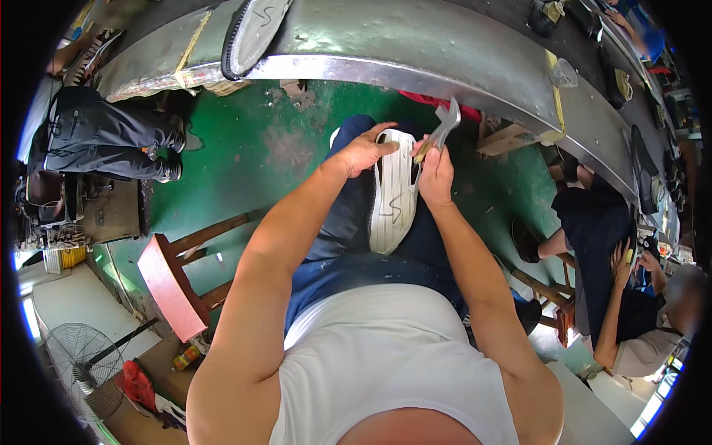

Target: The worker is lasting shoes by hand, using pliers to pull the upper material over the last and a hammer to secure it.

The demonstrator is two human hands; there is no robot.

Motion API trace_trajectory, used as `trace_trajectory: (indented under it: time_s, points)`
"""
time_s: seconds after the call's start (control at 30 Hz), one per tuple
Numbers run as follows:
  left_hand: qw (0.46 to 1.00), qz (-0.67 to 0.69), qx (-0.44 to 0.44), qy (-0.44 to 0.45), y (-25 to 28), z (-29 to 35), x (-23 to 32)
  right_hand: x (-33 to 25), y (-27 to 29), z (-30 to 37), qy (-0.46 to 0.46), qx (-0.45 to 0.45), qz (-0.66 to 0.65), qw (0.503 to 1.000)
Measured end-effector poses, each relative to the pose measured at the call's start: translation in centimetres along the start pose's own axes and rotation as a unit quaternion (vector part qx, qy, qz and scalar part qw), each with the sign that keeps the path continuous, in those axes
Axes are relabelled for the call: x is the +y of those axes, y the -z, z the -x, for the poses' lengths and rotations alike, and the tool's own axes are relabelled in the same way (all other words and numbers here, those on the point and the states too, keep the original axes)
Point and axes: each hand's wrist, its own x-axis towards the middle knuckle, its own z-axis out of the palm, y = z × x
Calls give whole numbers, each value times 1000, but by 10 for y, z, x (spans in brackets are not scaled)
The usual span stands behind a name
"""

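Observation:
Across my lap lies a white shoe (392, 211), its pale ribbed face up, marked with a scribbled black line. My left hand (363, 152) is closed on the shoe's far end, with the thumb on top. My right hand (435, 172) grips a shiny metal tool (447, 124) with a forked head, possibly pincers, beside the shoe's right edge. The tool's yellowish handle is partly covered by my fingers. Whether its jaws touch the shoe, I cannot tell.
In front runs a metal-edged bench (400, 41) with a dark-edged shoe (256, 37) on it. More shoes and a clear cup (564, 74) are at the right. A wooden stool (174, 285) and a fan (85, 363) stand left. People sit or stand on both sides.

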Motion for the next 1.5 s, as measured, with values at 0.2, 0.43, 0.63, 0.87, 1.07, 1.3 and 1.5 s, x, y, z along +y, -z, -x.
trace_trajectory:
  time_s: [0.2,0.43,0.63,0.87,1.07,1.3,1.5]
  points:
    - [999,-41,-10,-14,-1,4,0,-62,48,97,-365,15,-295,883]
    - [934,-261,239,38,-40,48,-20,-81,94,92,-348,-53,-44,935]
    - [965,-219,139,-29,-37,83,-43,-61,50,44,-234,-140,235,933]
    - [996,67,-39,38,-47,117,-23,-53,68,51,-230,-144,224,936]
    - [993,-113,31,-6,-51,128,-77,-126,110,51,-192,-387,231,872]
    - [989,-126,1,-80,-59,129,-77,-145,84,37,17,-450,452,770]
    - [966,198,166,29,-77,104,-79,-126,71,62,-43,-458,403,791]
